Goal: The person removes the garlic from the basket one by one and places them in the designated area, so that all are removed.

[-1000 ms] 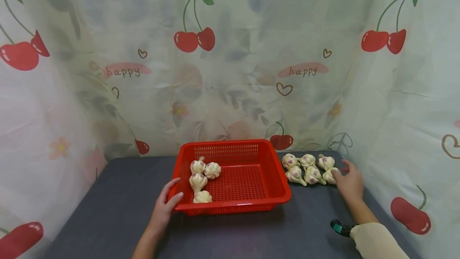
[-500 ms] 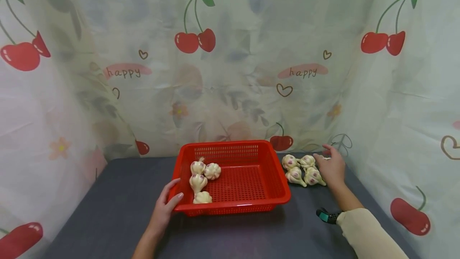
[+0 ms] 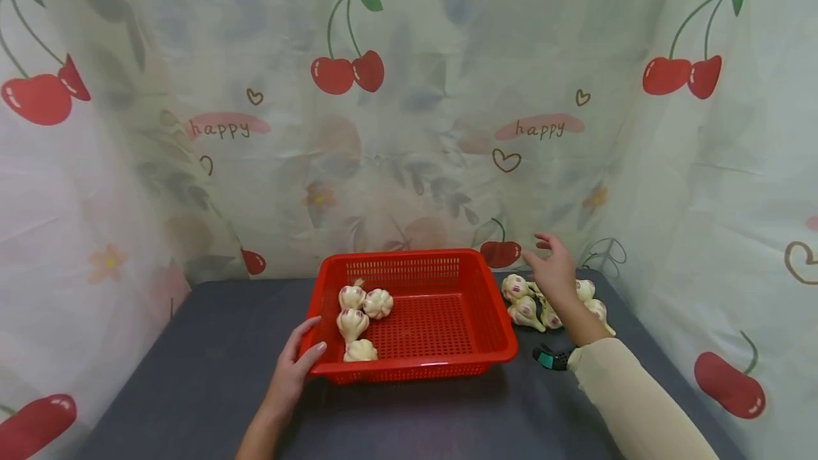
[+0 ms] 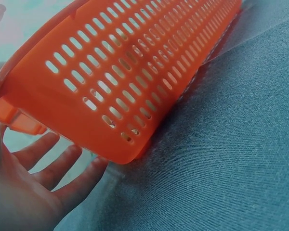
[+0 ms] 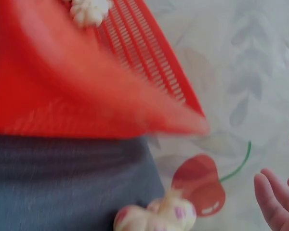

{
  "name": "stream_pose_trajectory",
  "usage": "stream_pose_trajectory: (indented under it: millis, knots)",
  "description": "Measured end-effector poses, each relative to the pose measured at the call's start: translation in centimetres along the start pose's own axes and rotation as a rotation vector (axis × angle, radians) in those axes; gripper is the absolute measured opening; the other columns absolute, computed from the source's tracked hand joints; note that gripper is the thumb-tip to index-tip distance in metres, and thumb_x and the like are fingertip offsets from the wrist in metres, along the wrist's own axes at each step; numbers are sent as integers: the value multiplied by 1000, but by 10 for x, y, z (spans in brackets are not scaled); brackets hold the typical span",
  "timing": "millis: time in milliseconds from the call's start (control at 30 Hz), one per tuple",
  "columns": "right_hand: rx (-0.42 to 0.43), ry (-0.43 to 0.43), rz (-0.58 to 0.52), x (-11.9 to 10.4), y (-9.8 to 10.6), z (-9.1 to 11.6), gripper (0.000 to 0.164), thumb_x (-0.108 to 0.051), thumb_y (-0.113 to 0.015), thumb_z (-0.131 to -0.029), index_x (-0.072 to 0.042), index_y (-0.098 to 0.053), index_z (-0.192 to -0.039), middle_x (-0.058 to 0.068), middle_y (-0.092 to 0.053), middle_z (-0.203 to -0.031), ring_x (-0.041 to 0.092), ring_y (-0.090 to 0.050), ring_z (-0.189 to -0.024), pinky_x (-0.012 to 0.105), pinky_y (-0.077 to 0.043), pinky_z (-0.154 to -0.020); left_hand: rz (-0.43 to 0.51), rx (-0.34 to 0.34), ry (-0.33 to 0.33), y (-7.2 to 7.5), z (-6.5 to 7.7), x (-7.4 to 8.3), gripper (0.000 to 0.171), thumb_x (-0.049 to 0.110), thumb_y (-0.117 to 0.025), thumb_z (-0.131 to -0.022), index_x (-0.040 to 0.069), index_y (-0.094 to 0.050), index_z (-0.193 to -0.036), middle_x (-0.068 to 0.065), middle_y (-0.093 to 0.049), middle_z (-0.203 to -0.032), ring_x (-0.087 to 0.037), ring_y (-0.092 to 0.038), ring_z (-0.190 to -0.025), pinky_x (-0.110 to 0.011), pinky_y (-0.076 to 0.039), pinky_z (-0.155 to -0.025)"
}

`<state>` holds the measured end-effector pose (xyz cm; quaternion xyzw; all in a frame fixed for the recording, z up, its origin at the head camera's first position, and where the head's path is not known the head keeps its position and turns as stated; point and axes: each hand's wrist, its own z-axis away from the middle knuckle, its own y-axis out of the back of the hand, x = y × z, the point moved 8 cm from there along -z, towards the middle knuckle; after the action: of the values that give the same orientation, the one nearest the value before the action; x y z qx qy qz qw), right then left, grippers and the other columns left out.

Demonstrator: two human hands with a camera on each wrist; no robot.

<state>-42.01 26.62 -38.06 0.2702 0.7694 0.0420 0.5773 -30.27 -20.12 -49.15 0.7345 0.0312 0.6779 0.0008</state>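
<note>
A red plastic basket point(image 3: 415, 358) with slotted walls stands on the dark table. My left hand point(image 3: 287, 371) grips its near left corner, thumb over the rim; in the left wrist view the fingers point(image 4: 62, 166) lie along the outer wall. Several garlic bulbs point(image 3: 378, 303) sit in the basket's left part. Right of the basket lies a group of garlic bulbs point(image 3: 525, 312), partly hidden by my right arm. Above that group's far side, my right hand point(image 3: 554, 272) is raised with fingers apart and nothing visible in it. A garlic bulb point(image 5: 156, 216) shows below it in the right wrist view.
A patterned curtain point(image 3: 409, 162) with cherries stands behind the table and on both sides. The dark cloth-covered table point(image 3: 211, 360) extends left and in front of the basket. A black and teal band point(image 3: 551, 358) is on my right wrist.
My right hand has moved left and up from the rightmost garlic bulbs, over the group toward the basket. The near rightmost bulb lies slightly farther right. My left hand and the basket stay put.
</note>
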Motion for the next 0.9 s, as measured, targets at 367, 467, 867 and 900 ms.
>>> stream_pose_trajectory:
  millis: [367, 467, 867, 900]
  knots:
    - [-173, -34, -104, -28, -49, 2, 52, -19, -63, -96, -7, -42, -143, 22, -49, -132, 36, -66, -93, 41, -57, -65, -15, 12, -10, 1, 0, 0, 53, 21, -57, -98, 14, -38, -146, -18, -36, -147, -42, -47, -122, -46, -46, -94]
    - [-224, -59, -124, -36, -63, 4, 54, -20, -63, -96, -7, -41, -143, 21, -51, -129, 39, -64, -97, 40, -57, -67, -20, 8, 2, 1, 1, 1, 53, 23, -57, -98, 15, -37, -146, -17, -34, -149, -41, -46, -124, -44, -47, -94]
    - [-402, -159, -133, -51, -124, 6, 56, -25, -65, -95, -9, -41, -143, 21, -48, -131, 33, -65, -94, 45, -56, -71, -26, 16, -5, 1, 0, 0, 52, 23, -57, -98, 15, -38, -146, -17, -37, -147, -41, -47, -123, -41, -48, -93]
    - [-413, -166, -132, -52, -129, 6, 57, -25, -65, -94, -9, -41, -143, 21, -48, -130, 33, -65, -93, 45, -56, -70, -26, 16, -4, 1, 0, 0, 52, 23, -58, -98, 15, -38, -146, -17, -37, -147, -41, -46, -123, -42, -47, -94]
